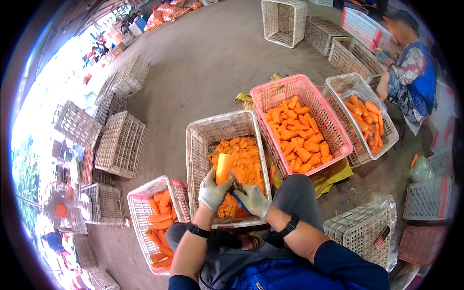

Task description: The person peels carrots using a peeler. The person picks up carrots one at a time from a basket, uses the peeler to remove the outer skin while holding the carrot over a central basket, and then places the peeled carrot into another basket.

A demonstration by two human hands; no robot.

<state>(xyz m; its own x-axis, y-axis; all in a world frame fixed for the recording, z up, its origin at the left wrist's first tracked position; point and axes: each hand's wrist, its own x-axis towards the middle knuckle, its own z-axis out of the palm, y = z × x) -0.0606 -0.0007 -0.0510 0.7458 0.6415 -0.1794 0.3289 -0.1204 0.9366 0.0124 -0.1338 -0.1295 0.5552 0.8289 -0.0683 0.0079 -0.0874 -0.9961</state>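
Note:
My gloved left hand (pixel 212 193) grips a thick, peeled-looking carrot piece (pixel 225 168), tilted upward. In my gloved right hand (pixel 255 201) is a cutting tool with a blue handle (pixel 240 203); whether it is a knife or a peeler is unclear. Its dark blade (pixel 234 177) sits close beside the carrot's lower end. Both hands are over a white plastic crate (pixel 193 152) that holds carrot trimmings (pixel 246 159). Long whole carrots (pixel 159 221) fill a second white crate (pixel 136 214) at my left. Cut carrot chunks (pixel 295 134) lie in a pink crate (pixel 259 105) ahead to the right.
Another crate (pixel 386 145) with carrots stands beyond the pink one, near a seated person (pixel 417 72). A phone-like object (pixel 382 237) rests on an upturned crate (pixel 351 226) at my right. Stacked crates (pixel 121 145) and a fan (pixel 61 210) stand to the left.

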